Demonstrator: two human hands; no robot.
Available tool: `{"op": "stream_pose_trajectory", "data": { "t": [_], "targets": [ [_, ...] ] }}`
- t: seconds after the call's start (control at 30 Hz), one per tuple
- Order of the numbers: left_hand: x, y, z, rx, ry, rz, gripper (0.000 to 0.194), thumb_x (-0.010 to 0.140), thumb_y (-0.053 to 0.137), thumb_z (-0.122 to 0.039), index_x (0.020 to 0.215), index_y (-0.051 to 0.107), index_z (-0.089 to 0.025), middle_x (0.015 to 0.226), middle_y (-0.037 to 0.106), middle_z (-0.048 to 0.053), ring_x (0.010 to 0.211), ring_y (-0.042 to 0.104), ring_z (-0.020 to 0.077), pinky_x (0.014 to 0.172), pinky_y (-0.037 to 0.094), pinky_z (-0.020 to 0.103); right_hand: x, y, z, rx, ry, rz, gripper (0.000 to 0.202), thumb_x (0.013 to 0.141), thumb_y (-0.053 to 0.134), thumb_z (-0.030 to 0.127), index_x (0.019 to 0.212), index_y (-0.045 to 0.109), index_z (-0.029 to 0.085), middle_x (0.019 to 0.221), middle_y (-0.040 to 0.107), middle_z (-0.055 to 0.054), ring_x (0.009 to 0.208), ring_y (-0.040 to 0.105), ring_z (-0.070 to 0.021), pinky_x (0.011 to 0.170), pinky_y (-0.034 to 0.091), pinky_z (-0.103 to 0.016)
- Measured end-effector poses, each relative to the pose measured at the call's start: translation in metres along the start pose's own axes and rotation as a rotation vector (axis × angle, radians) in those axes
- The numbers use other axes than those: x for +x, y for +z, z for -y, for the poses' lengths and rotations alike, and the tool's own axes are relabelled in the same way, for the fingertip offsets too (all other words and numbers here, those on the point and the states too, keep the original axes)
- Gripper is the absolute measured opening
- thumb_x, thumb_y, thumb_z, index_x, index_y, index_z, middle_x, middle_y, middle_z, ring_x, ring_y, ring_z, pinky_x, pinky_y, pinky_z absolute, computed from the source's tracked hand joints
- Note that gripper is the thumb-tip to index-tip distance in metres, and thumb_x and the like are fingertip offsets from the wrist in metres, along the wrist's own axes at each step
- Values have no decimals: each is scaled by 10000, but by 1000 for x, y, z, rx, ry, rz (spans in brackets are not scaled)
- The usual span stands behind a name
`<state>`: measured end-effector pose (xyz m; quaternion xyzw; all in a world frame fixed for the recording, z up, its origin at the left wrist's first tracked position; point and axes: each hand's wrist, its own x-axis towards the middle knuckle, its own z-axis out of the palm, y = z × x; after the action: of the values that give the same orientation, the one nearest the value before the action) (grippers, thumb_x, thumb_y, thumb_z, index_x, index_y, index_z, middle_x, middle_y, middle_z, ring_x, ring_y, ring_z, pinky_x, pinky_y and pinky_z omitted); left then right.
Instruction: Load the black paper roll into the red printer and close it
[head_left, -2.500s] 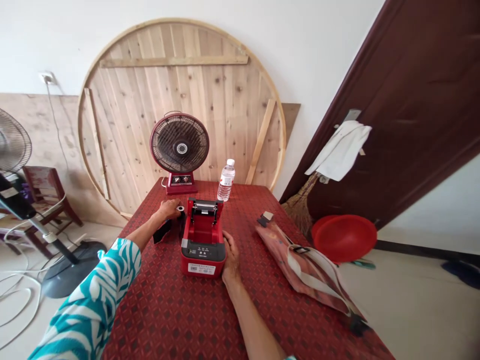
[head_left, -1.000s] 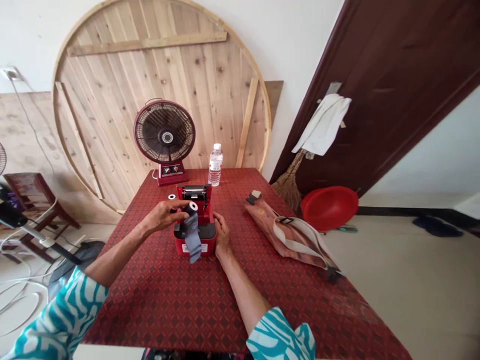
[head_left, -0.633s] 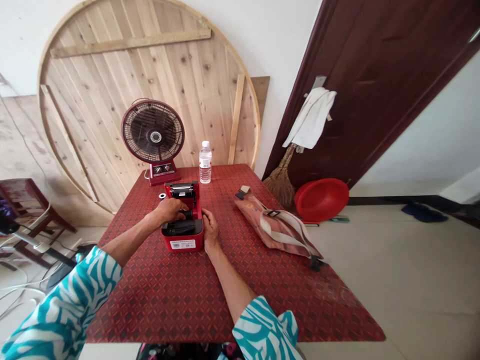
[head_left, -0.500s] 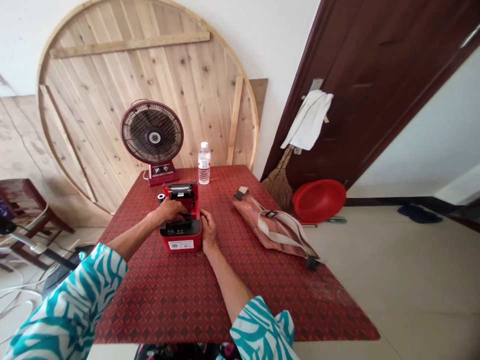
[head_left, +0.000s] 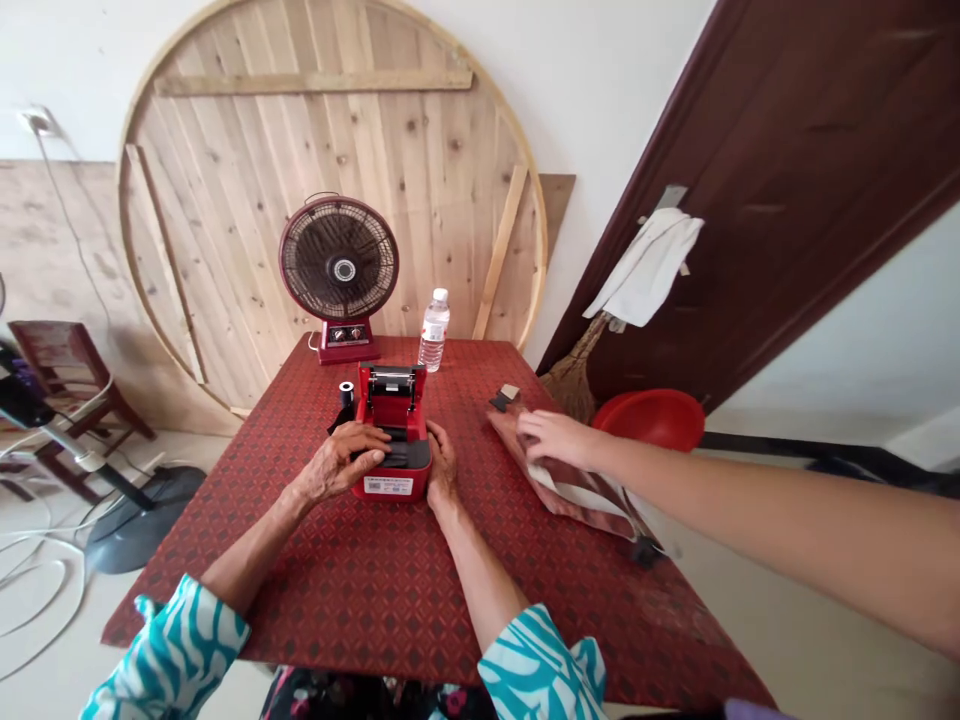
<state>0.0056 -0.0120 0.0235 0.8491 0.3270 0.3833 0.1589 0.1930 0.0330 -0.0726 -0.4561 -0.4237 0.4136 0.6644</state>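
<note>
A red, boxy plastic printer (head_left: 390, 410) stands lid-up on the red-patterned counter (head_left: 405, 590); the left hand (head_left: 341, 460) touches its flat black strip (head_left: 403, 455), pinch unclear; the right hand (head_left: 442, 466) grasps the printer's right side; strip-laying seems in hand, next calling for smoothing.

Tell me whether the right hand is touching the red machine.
Touching. The head view shows the right hand pressed along the right side of the red machine, no gap visible between them.

My left hand (head_left: 346, 462) now lies over the front of the red printer (head_left: 388, 487); another person's hand (head_left: 553, 438) has reached the bag (head_left: 570, 495).
</note>
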Motion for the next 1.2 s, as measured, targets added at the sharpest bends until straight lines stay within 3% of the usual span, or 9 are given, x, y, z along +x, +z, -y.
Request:
{"op": "stream_pose_trajectory", "data": {
  "t": [0.1,0.2,0.4,0.53,0.67,0.8,0.9,0.97,1.2],
  "targets": [
    [-4,7,5,63,25,-69,271,928,475,-343,1022,690,-209,1174,644,94,1123,569,215,992,419,403,6,1,7,32,20,-18,429,829,525,454,1170,614,210,1146,667,-63,1075,593,-225,924,461,-382],
    [-7,11,6,153,41,-120,278,932,457,-334,995,702,-220,1248,592,97,1200,505,233,1019,393,422,26,8,29,93,28,-35,480,797,529,488,1188,582,215,1254,614,-91,1121,580,-227,929,451,-392],
    [-10,12,1,316,56,-188,266,920,468,-296,979,724,-252,1445,412,74,1370,281,291,1078,311,509,69,35,87,-28,-109,143,458,854,455,478,1187,571,186,1272,598,-75,1181,525,-213,968,405,-386],
    [-12,13,-3,370,68,-243,244,905,499,-277,975,732,-260,1538,254,39,1406,181,328,1098,262,539,57,35,96,-82,-202,166,414,887,419,466,1104,614,173,1136,663,-59,1114,558,-200,1008,376,-388],
    [-11,14,-5,376,67,-271,217,887,528,-277,949,736,-264,1563,180,11,1413,143,346,1108,231,550,23,12,82,-157,-311,153,394,922,369,468,1018,659,220,1158,657,-36,1169,529,-195,1076,310,-398],
    [-12,15,0,347,48,-285,227,877,545,-344,985,696,-213,1508,304,95,1383,255,322,1097,263,509,-5,-5,70,-204,-361,206,401,937,343,468,1020,662,239,1196,642,-38,1186,527,-199,1073,325,-399],
    [-15,14,5,325,-59,-277,420,858,549,-445,1186,579,-183,1377,477,152,1296,407,293,1074,293,487,-15,-7,69,-208,-399,216,400,940,339,465,1044,653,241,1206,637,-43,1161,553,-199,1068,337,-398],
    [-17,12,6,318,-115,-244,477,870,510,-472,1245,533,-179,1314,541,144,1268,440,283,1069,291,481,-17,-5,70,-217,-419,212,400,941,337,465,1050,648,238,1191,642,-50,1153,560,-202,1065,341,-406],
    [-17,8,7,325,-192,-169,352,924,405,-371,1158,619,-218,1233,625,85,1277,433,255,1100,217,480,-22,-7,65,-249,-446,212,404,939,326,479,1058,644,261,1180,649,-50,1193,539,-215,1088,326,-438]
  ]
}}
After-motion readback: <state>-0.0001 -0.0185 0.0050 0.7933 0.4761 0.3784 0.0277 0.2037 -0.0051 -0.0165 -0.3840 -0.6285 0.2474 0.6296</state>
